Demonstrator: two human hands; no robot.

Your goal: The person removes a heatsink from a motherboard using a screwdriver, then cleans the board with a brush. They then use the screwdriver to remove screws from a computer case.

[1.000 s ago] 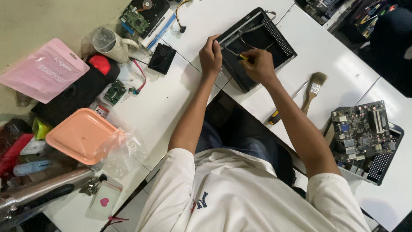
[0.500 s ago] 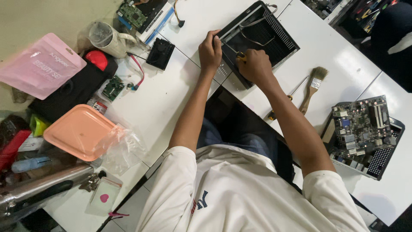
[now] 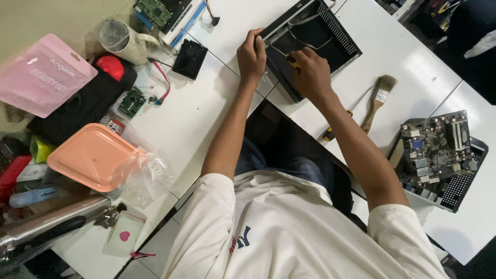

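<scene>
While the right hand [image 3: 311,72] is curled tight around a yellow-handled screwdriver [image 3: 281,52], its shaft points left toward the left hand [image 3: 251,53], whose fingers are pinched at the near-left edge of the black metal case [image 3: 330,36]; whether they grip the shaft tip or the edge, cannot tell. Case lies open on the white table [image 3: 191,119], just past both hands. Brush [image 3: 378,98] and second screwdriver [image 3: 347,114] lie right of the right forearm, motherboard [image 3: 439,150] farther right.
</scene>
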